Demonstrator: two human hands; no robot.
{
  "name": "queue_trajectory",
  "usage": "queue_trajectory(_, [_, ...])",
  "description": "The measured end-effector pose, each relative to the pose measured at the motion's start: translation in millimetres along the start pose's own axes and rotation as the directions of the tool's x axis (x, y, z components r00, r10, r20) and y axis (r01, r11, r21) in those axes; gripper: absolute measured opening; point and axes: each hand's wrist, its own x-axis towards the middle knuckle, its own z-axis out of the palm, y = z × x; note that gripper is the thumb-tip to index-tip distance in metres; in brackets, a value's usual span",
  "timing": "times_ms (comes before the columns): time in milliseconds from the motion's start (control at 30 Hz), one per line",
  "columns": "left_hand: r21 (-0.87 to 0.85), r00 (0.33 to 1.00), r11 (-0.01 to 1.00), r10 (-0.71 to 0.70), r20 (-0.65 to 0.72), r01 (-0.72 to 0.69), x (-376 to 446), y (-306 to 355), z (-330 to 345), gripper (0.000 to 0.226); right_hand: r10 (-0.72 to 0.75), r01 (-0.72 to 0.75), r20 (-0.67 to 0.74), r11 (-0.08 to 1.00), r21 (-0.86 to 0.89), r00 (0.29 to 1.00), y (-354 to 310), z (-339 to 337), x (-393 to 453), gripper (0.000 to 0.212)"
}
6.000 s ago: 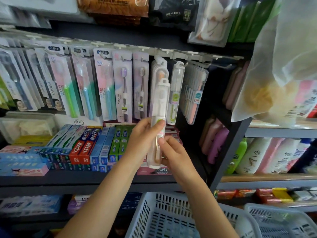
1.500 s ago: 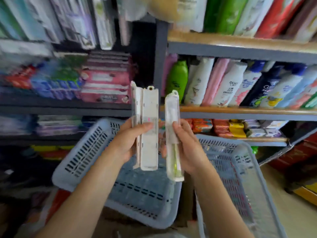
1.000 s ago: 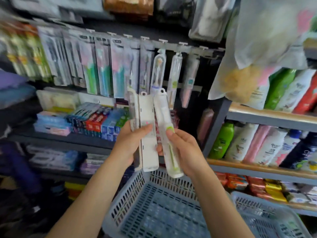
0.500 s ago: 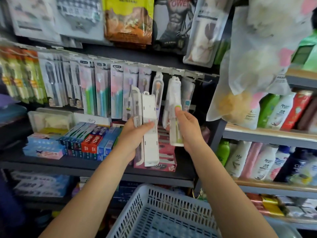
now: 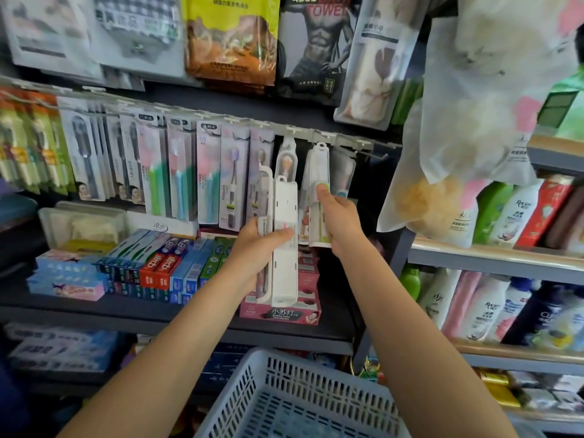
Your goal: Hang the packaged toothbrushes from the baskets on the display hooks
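Observation:
My left hand grips two white packaged toothbrush cases upright in front of the shelf. My right hand holds a clear packaged toothbrush with green trim raised so that its top tab is at a display hook on the rail. Whether the tab sits on the hook I cannot tell. More packaged toothbrushes hang along the rail to the left. A pale blue slotted basket is below my arms.
Boxed toothpaste fills the shelf under the rail, with pink boxes behind my left hand. Bagged goods hang above. A plastic bag hangs at the right over a shelf of bottles.
My right hand has lifted the clear toothbrush pack from chest height up to the hook rail. The left hand keeps its two white cases and has risen slightly.

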Motion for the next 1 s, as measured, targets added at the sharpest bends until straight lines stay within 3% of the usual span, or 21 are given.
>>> queue_trajectory(233, [-0.012, 1.0, 1.0, -0.014, -0.023, 0.014, 13, -6, -1, 0.02, 0.003, -0.005, -0.068, 1.0, -0.03, 0.998, 14, 0, 8, 0.06])
queue_trajectory(533, [-0.038, 0.997, 0.997, -0.07, -0.009, 0.07, 22, -20, 1, 0.023, 0.008, -0.013, -0.087, 0.998, -0.057, 0.996, 22, 1, 25, 0.061])
queue_trajectory(700, [-0.042, 0.997, 0.996, -0.077, -0.015, 0.077, 27, -25, 2, 0.035, 0.07, -0.073, -0.064, 0.996, -0.048, 0.996, 28, 4, 28, 0.049])
queue_trajectory(867, [-0.071, 0.992, 0.992, -0.112, -0.056, 0.108, 24, -37, -3, 0.024, 0.197, -0.198, -0.03, 0.978, -0.058, 0.98, 73, -7, 20, 0.079])
queue_trajectory(1000, [-0.086, 0.988, 0.987, -0.139, -0.064, 0.134, 20, -46, -4, 0.017, 0.316, -0.314, 0.036, 0.948, -0.049, 0.948, 97, -18, -4, 0.05])
